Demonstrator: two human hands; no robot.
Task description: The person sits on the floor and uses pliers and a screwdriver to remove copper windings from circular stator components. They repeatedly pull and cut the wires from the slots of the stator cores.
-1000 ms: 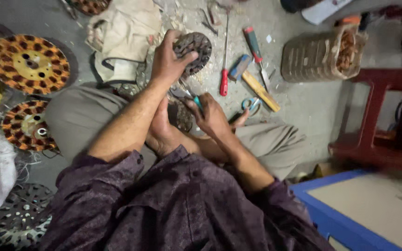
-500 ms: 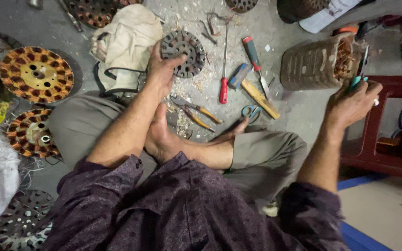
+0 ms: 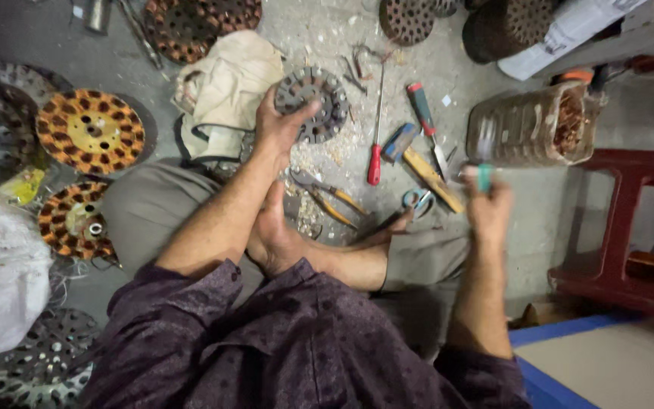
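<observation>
I count two screwdrivers (image 3: pixel 376 144), one pair of pliers (image 3: pixel 327 195) and two copper-wound discs (image 3: pixel 90 131) on the floor. Little bare floor shows between them. My left hand (image 3: pixel 281 129) grips the dark slotted disc (image 3: pixel 313 102) by its near rim; my right hand (image 3: pixel 487 206), well apart, is clenched on a blurred teal-handled tool (image 3: pixel 484 176) beside the jar (image 3: pixel 531 125)

grey slotted disc (image 3: pixel 313 102) | red-handled screwdriver (image 3: pixel 375 163) | dark red stool (image 3: pixel 630 227)

The right hand (image 3: pixel 487 206) has come back in from the red stool (image 3: pixel 630 227); it holds a green-handled tool (image 3: pixel 484 176), now near the plastic jar (image 3: pixel 533 127).
</observation>
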